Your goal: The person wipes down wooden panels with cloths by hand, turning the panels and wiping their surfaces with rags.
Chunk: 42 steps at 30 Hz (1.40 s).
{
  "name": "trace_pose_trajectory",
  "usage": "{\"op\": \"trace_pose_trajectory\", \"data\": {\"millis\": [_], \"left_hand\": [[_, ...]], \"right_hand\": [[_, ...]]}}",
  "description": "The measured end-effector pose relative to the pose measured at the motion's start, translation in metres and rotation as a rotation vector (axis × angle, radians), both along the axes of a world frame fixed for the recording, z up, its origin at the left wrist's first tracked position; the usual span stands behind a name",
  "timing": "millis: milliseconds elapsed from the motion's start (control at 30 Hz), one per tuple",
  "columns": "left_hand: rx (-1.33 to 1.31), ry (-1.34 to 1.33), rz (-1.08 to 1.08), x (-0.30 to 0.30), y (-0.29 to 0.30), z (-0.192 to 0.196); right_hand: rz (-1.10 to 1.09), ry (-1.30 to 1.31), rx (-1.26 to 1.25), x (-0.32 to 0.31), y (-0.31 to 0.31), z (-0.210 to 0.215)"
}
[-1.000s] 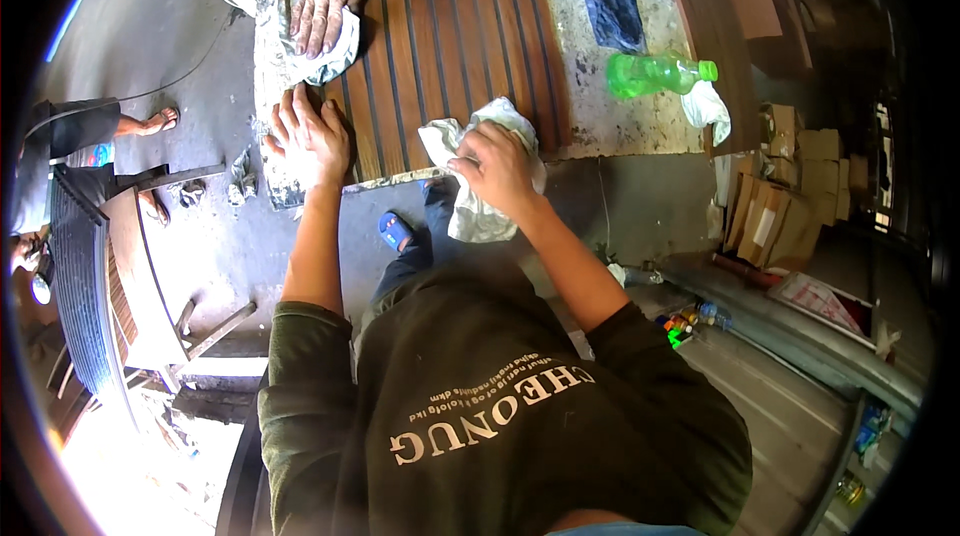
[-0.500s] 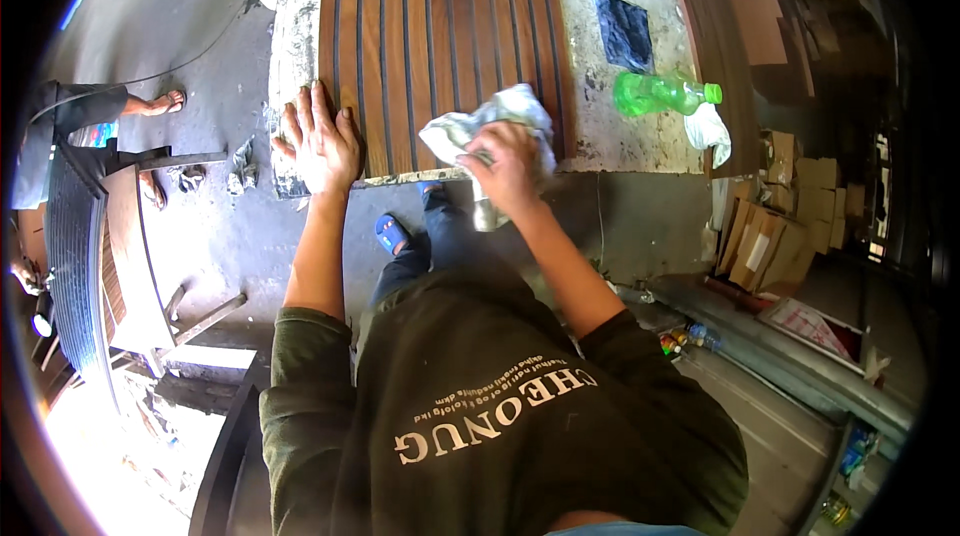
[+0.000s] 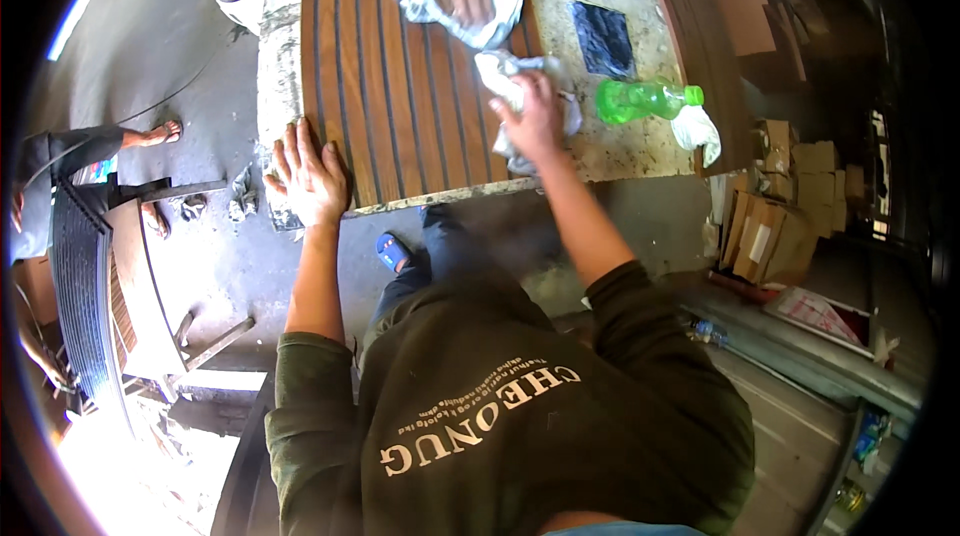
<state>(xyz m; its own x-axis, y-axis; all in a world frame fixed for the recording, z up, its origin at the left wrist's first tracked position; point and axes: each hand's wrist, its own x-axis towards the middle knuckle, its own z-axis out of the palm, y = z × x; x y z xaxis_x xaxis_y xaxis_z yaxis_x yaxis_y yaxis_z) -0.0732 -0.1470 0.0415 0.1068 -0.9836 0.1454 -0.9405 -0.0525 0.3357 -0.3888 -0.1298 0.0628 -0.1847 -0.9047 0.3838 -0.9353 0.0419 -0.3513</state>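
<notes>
White rag (image 3: 520, 101): crumpled, bunched under the right hand (image 3: 532, 118), pressed on the right edge of the slatted wooden panel (image 3: 400, 86) where it meets the stained bench top. Panel: dark brown boards with narrow black grooves, lying flat, running from 6 toward 12 o'clock. Left hand (image 3: 308, 176) flat, fingers spread, on the panel's near corner at 7 o'clock. Rag possibly damp; unclear

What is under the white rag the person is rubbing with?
The white rag lies under the right hand, on the brown slatted wood panel and speckled table. The spot beneath it is covered.
</notes>
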Motion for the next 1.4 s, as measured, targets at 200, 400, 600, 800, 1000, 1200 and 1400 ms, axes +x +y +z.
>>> {"op": "trace_pose_trajectory", "data": {"millis": [200,400,600,800,1000,1200,1400], "left_hand": [[-0.022,0.017,-0.024,0.000,-0.002,-0.010],[-0.062,0.016,-0.044,0.000,-0.004,-0.012],[-0.063,0.005,-0.037,0.002,-0.006,-0.018],[-0.103,-0.007,-0.065,0.009,-0.004,-0.022],[-0.099,-0.006,-0.098,0.007,0.000,-0.020],[-0.109,-0.055,-0.074,0.017,-0.010,-0.029],[-0.163,-0.056,-0.062,0.006,-0.025,-0.016]], "right_hand": [[0.014,-0.023,-0.041,0.005,0.073,-0.010],[-0.154,-0.099,0.064,-0.035,0.037,0.005],[-0.181,-0.241,0.196,-0.035,0.075,0.008],[-0.164,-0.235,0.540,-0.060,0.094,0.043],[-0.323,-0.353,0.186,-0.036,0.077,0.012],[-0.317,-0.554,0.489,-0.040,0.137,0.032],[-0.534,-0.566,0.112,-0.079,0.099,0.054]]}}
